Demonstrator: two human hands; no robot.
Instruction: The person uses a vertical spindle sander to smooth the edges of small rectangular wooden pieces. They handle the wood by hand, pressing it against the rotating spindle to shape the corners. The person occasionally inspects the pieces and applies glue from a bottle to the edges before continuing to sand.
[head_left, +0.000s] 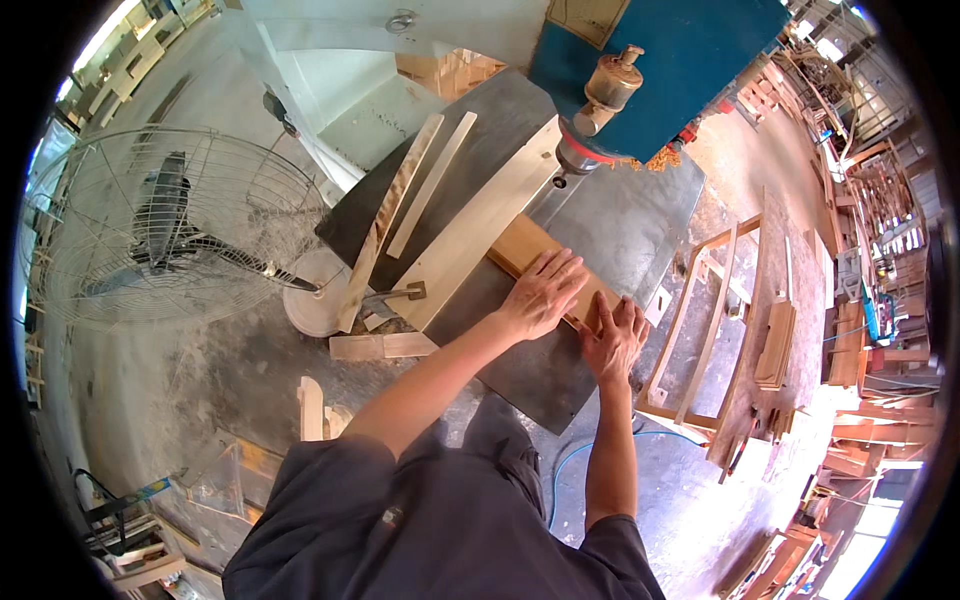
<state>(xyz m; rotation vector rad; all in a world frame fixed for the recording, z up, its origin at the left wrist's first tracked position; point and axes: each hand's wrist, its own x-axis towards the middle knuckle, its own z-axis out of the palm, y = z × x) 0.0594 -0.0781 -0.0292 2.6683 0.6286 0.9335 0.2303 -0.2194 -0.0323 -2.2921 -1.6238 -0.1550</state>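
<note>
It's a woodworking shop I'm standing in. Just beyond the left grip [545, 297], a blue machine [665, 85] hangs over a dark, smooth bench [640, 215], with pale wood strips [430, 190] lying to that grip's left. Farther left stands a big wire-caged fan [165, 210] on a dusty floor [195, 390]. Off right of the right grip [612, 342] I see a slatted wooden frame [713, 322], then piled lumber [880, 432].

On the dark tabletop [640, 215], a pale board [475, 235] slants from near left to far right, a clamp [415, 291] on its near end. Left of it lie a mottled strip [392, 220] and a plain strip [433, 185]; right, a brown board [524, 243].
</note>
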